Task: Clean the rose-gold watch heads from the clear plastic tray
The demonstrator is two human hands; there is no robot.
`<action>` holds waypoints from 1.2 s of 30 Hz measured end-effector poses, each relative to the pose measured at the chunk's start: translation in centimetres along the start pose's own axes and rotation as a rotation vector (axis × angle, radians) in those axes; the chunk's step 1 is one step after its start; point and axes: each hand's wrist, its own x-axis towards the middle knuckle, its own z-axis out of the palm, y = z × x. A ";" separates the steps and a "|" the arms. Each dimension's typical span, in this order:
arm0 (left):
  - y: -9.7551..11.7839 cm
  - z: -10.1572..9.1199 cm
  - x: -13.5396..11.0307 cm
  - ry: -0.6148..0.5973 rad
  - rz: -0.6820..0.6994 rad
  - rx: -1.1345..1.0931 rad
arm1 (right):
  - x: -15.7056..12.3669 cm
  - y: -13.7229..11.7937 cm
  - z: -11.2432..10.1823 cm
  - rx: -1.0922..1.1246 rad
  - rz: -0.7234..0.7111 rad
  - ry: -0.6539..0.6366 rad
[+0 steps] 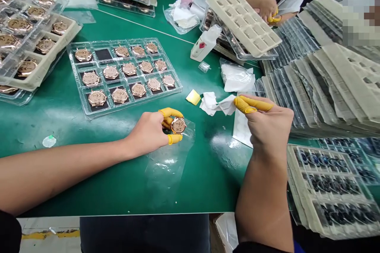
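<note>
Fingers [174,138] of the left hand [147,134] pinch a rose-gold watch case [178,125].

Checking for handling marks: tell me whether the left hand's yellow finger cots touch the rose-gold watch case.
Touching. The head view shows the yellow finger cots of the left hand gripping the rose-gold watch case at its edge.
</note>
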 end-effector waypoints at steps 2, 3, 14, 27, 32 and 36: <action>0.0 0.0 0.0 0.002 0.003 0.006 | 0.2 -0.2 0.3 0.104 0.063 0.052; 0.0 0.0 0.0 0.003 0.003 0.008 | 0.1 -0.4 0.6 0.151 0.084 0.077; -0.4 0.2 0.1 0.029 0.009 -0.050 | -5.1 -4.8 5.3 0.020 -0.893 -0.433; -0.6 0.3 0.2 0.065 0.013 -0.136 | -6.6 -4.5 6.9 0.133 -0.512 -0.402; -0.4 0.2 0.1 0.021 0.018 -0.078 | -6.8 -4.9 7.5 0.095 -0.574 -0.372; -0.3 0.2 0.1 0.030 -0.002 -0.098 | -6.3 -5.1 7.4 -0.015 -0.590 -0.316</action>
